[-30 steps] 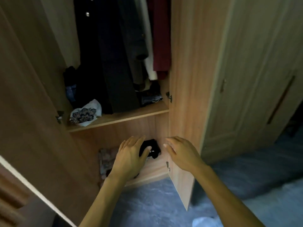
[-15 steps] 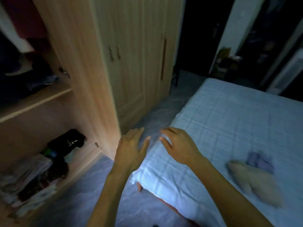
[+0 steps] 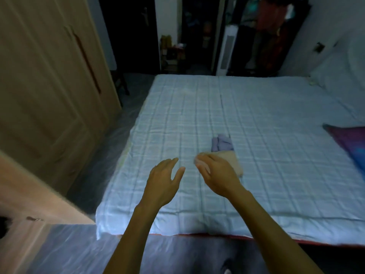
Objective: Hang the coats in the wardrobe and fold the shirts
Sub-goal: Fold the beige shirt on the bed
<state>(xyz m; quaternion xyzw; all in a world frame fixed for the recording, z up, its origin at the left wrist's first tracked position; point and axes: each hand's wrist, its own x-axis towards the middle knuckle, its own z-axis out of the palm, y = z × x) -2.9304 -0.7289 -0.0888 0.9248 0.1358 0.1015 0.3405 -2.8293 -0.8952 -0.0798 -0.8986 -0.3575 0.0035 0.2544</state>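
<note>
Head view: quilted pale-blue checked bed (image 3: 256, 115), smooth wooden wardrobe (image 3: 49, 76) on the left. Folded beige garment (image 3: 236, 162) lies just beside lavender garment (image 3: 222, 144), mid-bed. Your left grip (image 3: 164, 180) is flat, fingers straight, empty; right grip (image 3: 217, 175) loosely curled, empty, at the beige garment's edge.

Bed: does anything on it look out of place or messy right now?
Nothing looks spilled or damaged. Mid-bed, a lilac garment lies bunched up against a beige garment, both loose on the checked sheet. The right hand hovers over the beige one's near edge; the left hand is empty beside it.
</note>
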